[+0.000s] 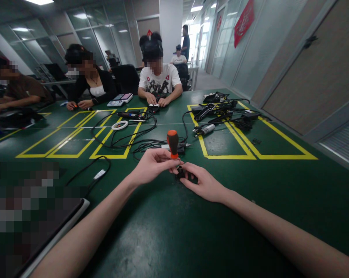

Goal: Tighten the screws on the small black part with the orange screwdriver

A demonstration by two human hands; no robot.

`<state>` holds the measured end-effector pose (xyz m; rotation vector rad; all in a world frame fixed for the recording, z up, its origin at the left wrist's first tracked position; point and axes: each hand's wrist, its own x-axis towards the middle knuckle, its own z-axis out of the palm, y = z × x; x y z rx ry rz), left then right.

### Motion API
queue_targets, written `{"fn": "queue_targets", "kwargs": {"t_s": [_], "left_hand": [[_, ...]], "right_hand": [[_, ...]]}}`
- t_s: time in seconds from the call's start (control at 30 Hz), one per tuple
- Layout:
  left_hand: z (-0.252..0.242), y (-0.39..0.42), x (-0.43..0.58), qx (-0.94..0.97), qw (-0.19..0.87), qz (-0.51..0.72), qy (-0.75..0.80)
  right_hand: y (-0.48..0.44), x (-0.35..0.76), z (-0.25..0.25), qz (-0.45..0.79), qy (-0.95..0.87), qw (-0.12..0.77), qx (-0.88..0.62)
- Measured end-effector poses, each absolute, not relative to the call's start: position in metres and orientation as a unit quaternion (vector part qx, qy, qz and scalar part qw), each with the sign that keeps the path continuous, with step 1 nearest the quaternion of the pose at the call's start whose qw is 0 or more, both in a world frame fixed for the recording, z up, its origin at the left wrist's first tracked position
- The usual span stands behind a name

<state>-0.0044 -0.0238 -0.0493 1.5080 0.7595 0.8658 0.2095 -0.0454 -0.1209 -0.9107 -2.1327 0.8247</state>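
Note:
My left hand (154,164) pinches the lower part of a screwdriver with an orange and black handle (172,142), held upright with its tip down. My right hand (203,184) lies on the green table (168,231), its fingers closed around a small black part (180,172) directly under the screwdriver. The tip and most of the black part are hidden by my fingers.
Black cables (128,139) and a white ring (119,125) lie inside yellow floor-tape boxes beyond my hands. A heap of black adapters and cables (223,114) sits at the right. Three people sit across the table at the far edge. A dark flat device (47,231) lies at the near left.

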Motion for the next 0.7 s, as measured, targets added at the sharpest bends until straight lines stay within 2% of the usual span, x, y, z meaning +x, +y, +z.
{"fn": "queue_targets", "kwargs": {"t_s": [0.7], "left_hand": [[-0.0515,-0.0268,0.0001,0.615,0.599,0.389,0.335]], "right_hand": [[-0.0459,0.2094,-0.1187,0.308,-0.822,0.331,-0.347]]}}
